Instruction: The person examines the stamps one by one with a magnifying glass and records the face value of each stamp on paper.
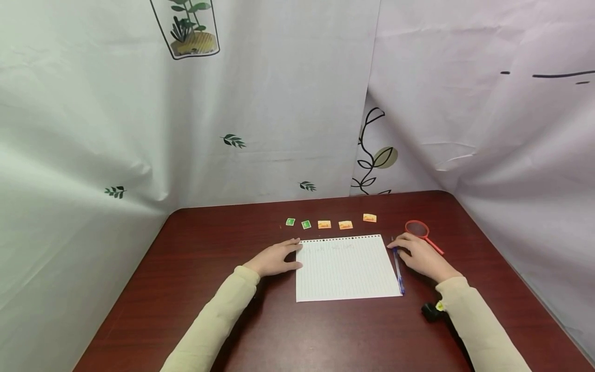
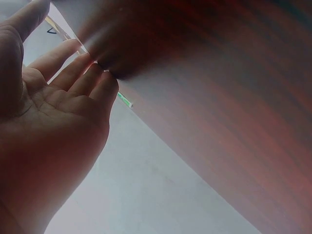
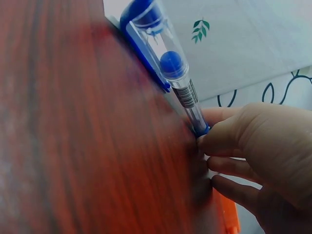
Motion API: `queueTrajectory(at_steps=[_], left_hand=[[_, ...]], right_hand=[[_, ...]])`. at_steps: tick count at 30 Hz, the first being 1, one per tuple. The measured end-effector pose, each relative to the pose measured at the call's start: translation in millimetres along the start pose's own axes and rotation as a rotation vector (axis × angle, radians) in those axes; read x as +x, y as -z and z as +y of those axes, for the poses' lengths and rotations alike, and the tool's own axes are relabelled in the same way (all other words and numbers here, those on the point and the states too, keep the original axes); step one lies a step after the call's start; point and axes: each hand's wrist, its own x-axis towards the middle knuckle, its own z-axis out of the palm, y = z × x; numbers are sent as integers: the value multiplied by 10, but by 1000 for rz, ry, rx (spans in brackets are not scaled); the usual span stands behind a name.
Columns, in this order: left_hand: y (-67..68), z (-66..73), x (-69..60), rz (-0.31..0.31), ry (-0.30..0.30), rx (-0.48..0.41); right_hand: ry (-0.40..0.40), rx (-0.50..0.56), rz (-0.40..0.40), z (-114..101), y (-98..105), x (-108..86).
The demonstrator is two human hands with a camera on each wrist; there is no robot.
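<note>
A sheet of lined paper (image 1: 346, 274) with punched holes along its far edge and faint writing near the top lies on the table. My left hand (image 1: 274, 258) rests at the paper's left edge, fingers extended and holding nothing. Along the right edge of the sheet lies a clear pen with blue parts (image 1: 398, 276). My right hand (image 1: 423, 257) pinches this pen near its far end, between thumb and forefinger. In the right wrist view, the blue-clipped end of the pen (image 3: 178, 80) points toward the camera, and the tip is hidden by the fingers.
Beyond the paper sit two small green squares (image 1: 306, 225) and several small orange cards (image 1: 324, 225) in a rough row. A red magnifying glass (image 1: 434, 246) lies just beyond and right of my right hand. Printed white cloth (image 1: 279, 103) hangs behind the dark red table (image 1: 186, 268).
</note>
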Motion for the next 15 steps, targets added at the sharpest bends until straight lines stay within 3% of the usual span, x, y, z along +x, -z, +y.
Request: queueTrajectory(at_steps=[15], left_hand=[[-8, -13, 3, 0, -3, 8]], right_hand=[[-14, 56, 7, 41, -2, -7]])
